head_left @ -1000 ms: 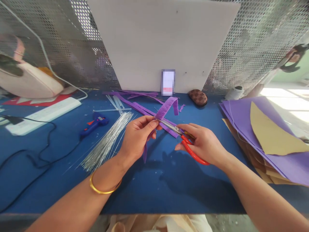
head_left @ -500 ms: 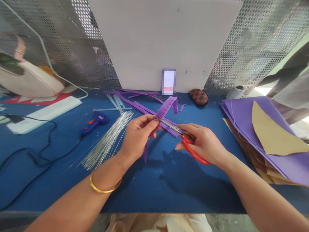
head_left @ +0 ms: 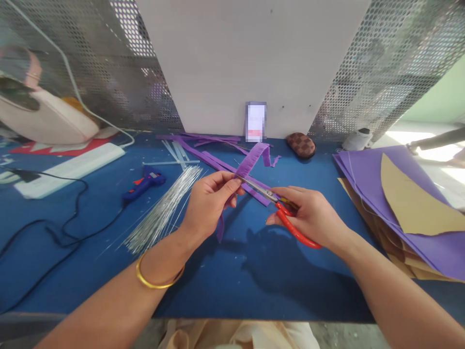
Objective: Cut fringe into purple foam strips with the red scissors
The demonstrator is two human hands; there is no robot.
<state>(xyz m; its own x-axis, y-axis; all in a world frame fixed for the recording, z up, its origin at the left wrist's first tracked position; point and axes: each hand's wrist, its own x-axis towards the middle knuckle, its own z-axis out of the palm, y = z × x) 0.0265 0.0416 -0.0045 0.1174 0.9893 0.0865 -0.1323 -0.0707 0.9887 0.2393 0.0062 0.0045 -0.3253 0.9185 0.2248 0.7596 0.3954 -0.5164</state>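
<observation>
Between the thumb and fingers of my left hand (head_left: 214, 198) is a purple paper strip (head_left: 250, 161). Its far part arches up and folds over, and its tail hangs below the hand. Fine cuts line the strip's edge. My right hand (head_left: 308, 211) grips red-handled scissors (head_left: 294, 230), whose blades reach left to the strip beside my left fingertips. How far the blades part is too small to tell. More flat purple strips (head_left: 209, 160) lie on the blue table (head_left: 218, 286) behind my hands.
Left of my hands lie a bundle of thin wires (head_left: 165, 208), glue sticks (head_left: 178, 152), a blue glue gun (head_left: 143, 184) with its cord and a white power strip (head_left: 72, 169). A phone (head_left: 255, 121) leans at the back, near a checkered pouch (head_left: 301, 145). Purple sheets (head_left: 352, 169) lie right.
The view has shifted slightly. My hands keep nearly the same pose on the strip and scissors. At right, the person in the background has moved mostly out of view.
</observation>
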